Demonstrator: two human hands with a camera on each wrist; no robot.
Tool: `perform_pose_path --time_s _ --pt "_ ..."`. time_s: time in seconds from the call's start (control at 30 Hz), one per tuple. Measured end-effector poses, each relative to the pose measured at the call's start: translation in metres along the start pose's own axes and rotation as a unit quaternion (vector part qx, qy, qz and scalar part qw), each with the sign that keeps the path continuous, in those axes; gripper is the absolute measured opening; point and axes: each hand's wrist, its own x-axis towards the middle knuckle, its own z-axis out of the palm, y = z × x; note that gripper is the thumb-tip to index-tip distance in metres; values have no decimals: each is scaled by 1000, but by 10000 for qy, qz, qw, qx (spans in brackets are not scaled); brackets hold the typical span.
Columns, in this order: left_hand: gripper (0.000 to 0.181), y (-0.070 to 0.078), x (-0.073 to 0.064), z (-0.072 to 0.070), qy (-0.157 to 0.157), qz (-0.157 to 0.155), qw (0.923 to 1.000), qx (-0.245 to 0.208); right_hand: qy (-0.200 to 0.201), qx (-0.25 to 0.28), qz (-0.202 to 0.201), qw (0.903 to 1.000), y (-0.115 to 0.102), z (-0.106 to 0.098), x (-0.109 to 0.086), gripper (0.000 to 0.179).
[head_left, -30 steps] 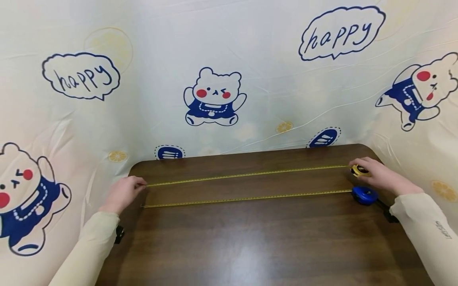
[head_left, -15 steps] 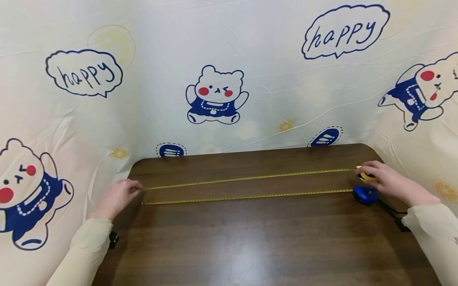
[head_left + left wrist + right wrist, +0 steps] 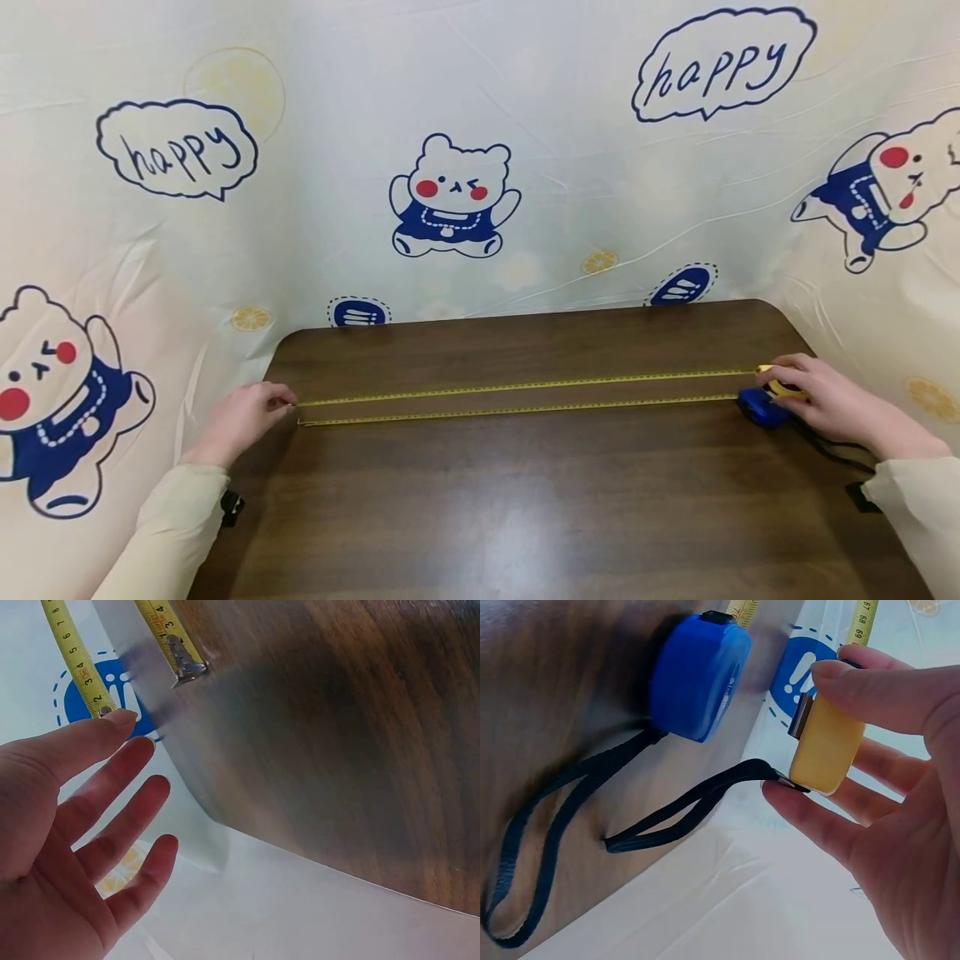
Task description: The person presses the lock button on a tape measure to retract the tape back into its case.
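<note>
My right hand (image 3: 843, 407) grips a yellow tape measure (image 3: 829, 746), thumb on one side and fingers on the other. Its blade (image 3: 525, 386) stretches left across the table to my left hand (image 3: 240, 423). There, in the left wrist view, thumb and forefinger pinch the blade's end, while the other fingers spread loosely. A blue tape measure (image 3: 761, 407) lies just in front of the yellow one. Its own blade (image 3: 525, 411) runs out nearly parallel on the near side, ending in a metal hook (image 3: 187, 671) near the left hand. Black wrist straps hang from both cases.
The brown wooden table (image 3: 480, 500) has rounded far corners. A pale printed curtain (image 3: 315, 167) with bears encloses the back and both sides. Dark wrist-worn devices (image 3: 231, 508) sit under the sleeves.
Both hands have moved toward the near side with the held tape, the right hand also rightward. The gap between the two blades has narrowed, and the yellow case now overlaps the blue one.
</note>
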Motion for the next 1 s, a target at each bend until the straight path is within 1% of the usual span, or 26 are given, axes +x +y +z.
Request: perform_pose_path --time_s 0.13,0.27,0.4,0.5,0.67,0.87,1.0 --pt "5 4 -1 -1 -82 23 10000 1 21 25 2 10000 0 0 -6 58" --pt "7 6 -1 -2 -192 -17 9998 -12 175 83 -129 9997 3 1 -11 54" --pt "7 8 -1 -1 -177 -42 9998 -44 276 140 -268 9992 6 3 -15 44" --pt "5 9 0 -1 -137 14 9999 -53 323 175 -321 9988 8 5 -17 40" --pt "4 10 1 -2 -93 82 9999 -35 351 199 -354 9986 9 7 -19 44" --pt "5 11 -1 -2 -117 1 9999 -34 332 165 -341 9987 9 6 -18 46" --pt "4 10 -2 0 -104 -20 9999 -40 318 165 -277 9990 8 5 -17 53"
